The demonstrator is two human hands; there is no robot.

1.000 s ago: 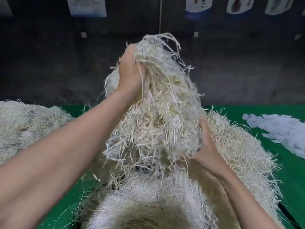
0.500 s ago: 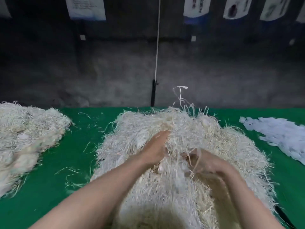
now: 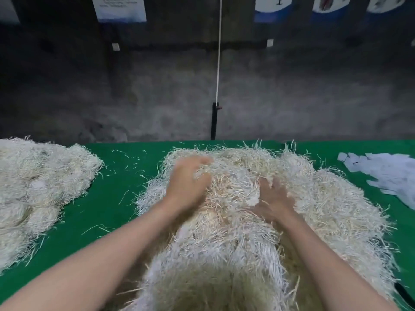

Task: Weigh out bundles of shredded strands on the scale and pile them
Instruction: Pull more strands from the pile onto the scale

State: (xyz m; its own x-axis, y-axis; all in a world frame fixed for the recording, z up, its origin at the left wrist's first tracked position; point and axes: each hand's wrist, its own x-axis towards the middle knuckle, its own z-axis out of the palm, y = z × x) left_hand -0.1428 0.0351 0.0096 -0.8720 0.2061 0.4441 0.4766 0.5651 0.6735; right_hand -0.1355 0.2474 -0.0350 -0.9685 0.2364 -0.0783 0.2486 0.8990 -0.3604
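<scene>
A dark, stained concrete wall hung with posters backs a table covered in green. A white cord drops down the wall to a black post at the table's far edge. At the left edge lies a side pile of pale shredded strands, with a few stray strands scattered on the green beside it. At the middle of the table, spreading from the far edge to the near edge, sits the main heap of shredded strands, and a person reaches into it with both bare forearms. The left hand rests on the heap's upper left, fingers bent over the top; it is blurred, and whether it grips any strands cannot be told. The right hand lies just right of the heap's centre, fingers spread and straight, pressed into the strands, which partly cover them. Toward the far right corner, apart from the heap, lie white paper slips.
</scene>
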